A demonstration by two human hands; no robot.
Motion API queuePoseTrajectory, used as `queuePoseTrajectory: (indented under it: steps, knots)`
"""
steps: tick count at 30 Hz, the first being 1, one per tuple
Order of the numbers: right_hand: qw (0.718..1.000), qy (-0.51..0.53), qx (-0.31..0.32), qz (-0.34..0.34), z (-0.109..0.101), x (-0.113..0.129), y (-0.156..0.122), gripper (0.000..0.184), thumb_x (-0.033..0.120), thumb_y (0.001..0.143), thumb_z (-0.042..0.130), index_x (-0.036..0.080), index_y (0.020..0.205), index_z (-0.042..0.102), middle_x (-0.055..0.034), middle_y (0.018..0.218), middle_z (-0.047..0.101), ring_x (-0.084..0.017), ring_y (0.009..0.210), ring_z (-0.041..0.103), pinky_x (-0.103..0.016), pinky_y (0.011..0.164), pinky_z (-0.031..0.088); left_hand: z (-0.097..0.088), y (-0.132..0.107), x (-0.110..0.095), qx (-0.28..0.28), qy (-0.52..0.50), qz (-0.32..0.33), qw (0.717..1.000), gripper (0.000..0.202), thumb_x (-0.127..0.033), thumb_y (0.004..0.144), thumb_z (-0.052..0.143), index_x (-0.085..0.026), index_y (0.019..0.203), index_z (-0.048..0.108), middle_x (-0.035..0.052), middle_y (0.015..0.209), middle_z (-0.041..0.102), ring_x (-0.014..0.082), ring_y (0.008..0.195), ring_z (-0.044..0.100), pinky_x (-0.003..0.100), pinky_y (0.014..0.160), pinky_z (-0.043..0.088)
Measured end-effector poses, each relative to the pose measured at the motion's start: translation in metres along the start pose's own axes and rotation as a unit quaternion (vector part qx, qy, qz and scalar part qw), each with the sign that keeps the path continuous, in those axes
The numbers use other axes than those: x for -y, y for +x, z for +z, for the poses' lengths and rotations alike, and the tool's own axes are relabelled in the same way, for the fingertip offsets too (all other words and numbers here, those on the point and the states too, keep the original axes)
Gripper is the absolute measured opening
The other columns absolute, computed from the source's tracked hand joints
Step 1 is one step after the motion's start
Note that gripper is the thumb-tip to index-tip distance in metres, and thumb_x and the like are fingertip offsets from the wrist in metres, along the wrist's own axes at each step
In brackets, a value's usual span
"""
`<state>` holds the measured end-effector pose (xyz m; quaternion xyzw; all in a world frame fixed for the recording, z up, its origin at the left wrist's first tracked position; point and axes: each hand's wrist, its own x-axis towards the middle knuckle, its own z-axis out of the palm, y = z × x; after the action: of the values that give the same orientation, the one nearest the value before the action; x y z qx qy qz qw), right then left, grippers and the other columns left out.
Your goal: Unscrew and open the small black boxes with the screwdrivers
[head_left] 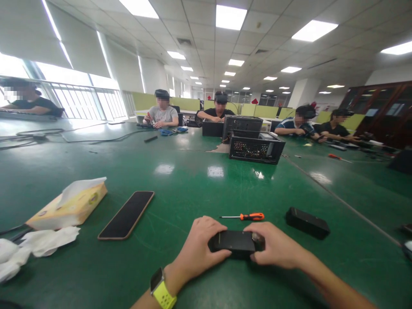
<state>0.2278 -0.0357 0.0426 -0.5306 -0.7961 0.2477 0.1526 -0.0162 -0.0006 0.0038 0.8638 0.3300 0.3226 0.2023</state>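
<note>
A small flat black box point(234, 241) rests on the green table point(193, 180) close in front of me. My left hand point(198, 248) grips its left end with curled fingers, and a yellow-strapped watch point(161, 291) sits on that wrist. My right hand point(274, 246) clasps the box's right end. Just beyond the box lies an orange-handled screwdriver point(245, 216). A second black box point(307, 222) lies to the right of it.
A phone point(126, 214) lies face up at left, beside a tissue box point(69, 206) and crumpled tissues point(38, 242). Black computer cases point(255, 148) stand mid-table. Several people sit along the far side. Cables point(64, 136) run at far left.
</note>
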Motion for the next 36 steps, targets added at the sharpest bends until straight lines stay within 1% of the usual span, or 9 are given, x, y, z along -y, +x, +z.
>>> queuePoseTrajectory:
  steps: [3, 5, 10, 14, 18, 22, 26, 31, 36]
  knots:
    - [0.998, 0.047, 0.042, -0.017, -0.007, -0.014, -0.003, 0.050, 0.029, 0.063, 0.077, 0.020, 0.112, 0.068, -0.0038, 0.103, 0.068, -0.023, 0.092, 0.061, -0.030, 0.082, 0.045, 0.001, 0.002, -0.002, 0.002, -0.013, -0.007, 1.000, 0.038, -0.035, 0.070, 0.081, -0.023, 0.103, 0.067, 0.0065, 0.101, 0.068, 0.0276, 0.099, 0.059, 0.043, 0.092, 0.042]
    - [0.996, 0.079, 0.048, -0.001, -0.013, -0.028, -0.003, 0.052, 0.038, 0.071, 0.073, 0.020, 0.119, 0.065, -0.0043, 0.104, 0.068, -0.021, 0.089, 0.061, -0.030, 0.078, 0.046, 0.000, 0.002, -0.003, 0.003, -0.020, -0.012, 1.000, 0.038, -0.034, 0.070, 0.081, -0.023, 0.103, 0.066, 0.0061, 0.102, 0.067, 0.0270, 0.099, 0.058, 0.041, 0.090, 0.043]
    - [0.993, 0.051, -0.081, 0.075, -0.023, -0.069, -0.001, 0.030, 0.030, 0.082, 0.056, 0.017, 0.104, 0.072, -0.0021, 0.078, 0.067, -0.018, 0.070, 0.058, -0.029, 0.066, 0.046, -0.001, 0.002, -0.006, 0.006, -0.028, -0.022, 0.999, 0.034, -0.031, 0.072, 0.078, -0.022, 0.103, 0.066, 0.0065, 0.103, 0.067, 0.0269, 0.100, 0.058, 0.041, 0.090, 0.043]
    - [0.984, 0.043, -0.135, 0.111, -0.030, -0.086, -0.001, 0.035, 0.033, 0.086, 0.047, 0.014, 0.103, 0.071, -0.0018, 0.069, 0.064, -0.017, 0.061, 0.057, -0.029, 0.059, 0.046, -0.003, 0.002, -0.008, -0.002, -0.033, -0.030, 0.999, 0.031, -0.029, 0.072, 0.076, -0.022, 0.099, 0.065, 0.0064, 0.102, 0.067, 0.0263, 0.098, 0.059, 0.040, 0.088, 0.045]
    - [0.974, 0.010, -0.185, 0.130, -0.027, -0.091, 0.001, 0.037, 0.035, 0.086, 0.046, 0.015, 0.107, 0.069, -0.0037, 0.074, 0.067, -0.020, 0.067, 0.061, -0.031, 0.065, 0.048, -0.004, 0.002, -0.008, -0.003, -0.024, -0.024, 0.999, 0.030, -0.028, 0.071, 0.075, -0.021, 0.099, 0.065, 0.0059, 0.100, 0.067, 0.0262, 0.097, 0.059, 0.040, 0.087, 0.045]
    - [0.974, -0.029, -0.186, 0.128, -0.011, -0.098, 0.008, 0.030, 0.027, 0.080, 0.052, 0.016, 0.101, 0.071, -0.0073, 0.090, 0.070, -0.023, 0.083, 0.063, -0.035, 0.078, 0.049, -0.004, 0.002, -0.008, 0.005, -0.024, -0.023, 0.999, 0.031, -0.027, 0.072, 0.075, -0.021, 0.100, 0.064, 0.0058, 0.101, 0.066, 0.0260, 0.097, 0.059, 0.039, 0.087, 0.045]
    - [0.971, -0.050, -0.192, 0.130, 0.001, -0.102, 0.014, 0.037, 0.018, 0.077, 0.052, 0.016, 0.110, 0.068, -0.0103, 0.105, 0.066, -0.024, 0.097, 0.061, -0.036, 0.089, 0.046, -0.004, 0.002, -0.007, 0.010, -0.034, -0.022, 0.999, 0.032, -0.029, 0.073, 0.076, -0.021, 0.102, 0.064, 0.0064, 0.103, 0.065, 0.0258, 0.099, 0.058, 0.039, 0.089, 0.045]
    - [0.968, -0.048, -0.213, 0.122, 0.011, -0.094, 0.016, 0.049, 0.034, 0.078, 0.062, 0.022, 0.125, 0.061, -0.0111, 0.115, 0.062, -0.031, 0.107, 0.053, -0.049, 0.095, 0.039, -0.005, 0.002, -0.007, 0.021, -0.035, -0.026, 0.999, 0.029, -0.031, 0.077, 0.074, -0.020, 0.102, 0.064, 0.0059, 0.102, 0.065, 0.0246, 0.096, 0.058, 0.039, 0.088, 0.046]
    - [0.967, 0.022, -0.245, 0.072, 0.013, -0.085, 0.021, 0.029, 0.043, 0.073, 0.071, 0.025, 0.096, 0.074, -0.0096, 0.112, 0.063, -0.034, 0.111, 0.049, -0.057, 0.098, 0.033, -0.002, 0.002, -0.004, 0.025, -0.022, -0.012, 0.999, 0.036, -0.035, 0.074, 0.077, -0.021, 0.106, 0.064, 0.0071, 0.106, 0.064, 0.0258, 0.099, 0.057, 0.040, 0.089, 0.045]
